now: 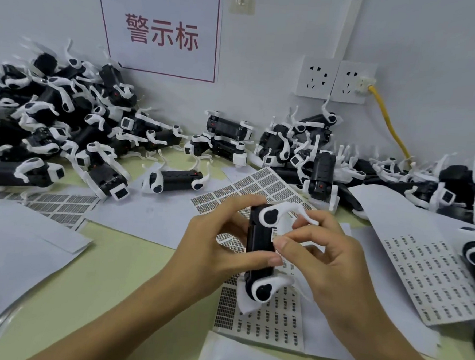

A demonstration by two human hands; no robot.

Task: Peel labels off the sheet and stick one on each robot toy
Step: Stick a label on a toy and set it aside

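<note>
At the centre of the view the left hand (216,242) grips a robot toy (259,250) end-up, thumb across its near side and fingers curled over the far edge. The toy is a glossy black oblong body with white, curved plastic legs on round black-centred joints at top and bottom. The right hand (326,257) has its thumb and forefinger closed together on a small white label (275,233) at the toy's right side; whether the label is already stuck down or only touching is hard to tell, as the fingertips cover most of it.

Under the hands lies a label sheet (272,321), flat glossy paper printed with rows of tiny dark text blocks. A second such sheet (430,278) curls at 3 o'clock, and a denser grey-printed sheet (261,181) sits at 12 o'clock, just past the hands. Plain white backing papers (18,247) overlap at 9 o'clock on the pale green table (118,284).

No bins hold the toys: a large loose heap (53,124) is piled at 10 o'clock against the wall, and another heap (370,168) runs from 1 to 2 o'clock. On the wall are a red-bordered sign (162,30) and wall sockets (334,80) with a yellow cable (392,125).
</note>
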